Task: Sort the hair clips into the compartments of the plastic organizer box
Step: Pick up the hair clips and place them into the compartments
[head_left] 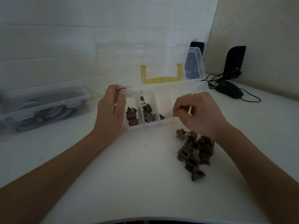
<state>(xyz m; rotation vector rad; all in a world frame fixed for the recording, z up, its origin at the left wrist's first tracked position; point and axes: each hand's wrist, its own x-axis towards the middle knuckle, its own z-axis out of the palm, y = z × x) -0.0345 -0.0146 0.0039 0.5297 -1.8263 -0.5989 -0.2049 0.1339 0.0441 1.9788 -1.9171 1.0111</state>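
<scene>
Sorting step: my left hand (111, 109) grips the organizer box (163, 97) by its left end; my right hand (199, 113), fingers curled, contents hidden, hovers over the third compartment. Loose hair clips (195, 151) wait near-right; match each by shape.

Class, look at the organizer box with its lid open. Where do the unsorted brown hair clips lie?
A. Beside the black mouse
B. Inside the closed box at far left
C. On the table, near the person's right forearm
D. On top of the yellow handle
C: the pile of hair clips lies on the white table in front of the organizer box, beside the right forearm.
</scene>
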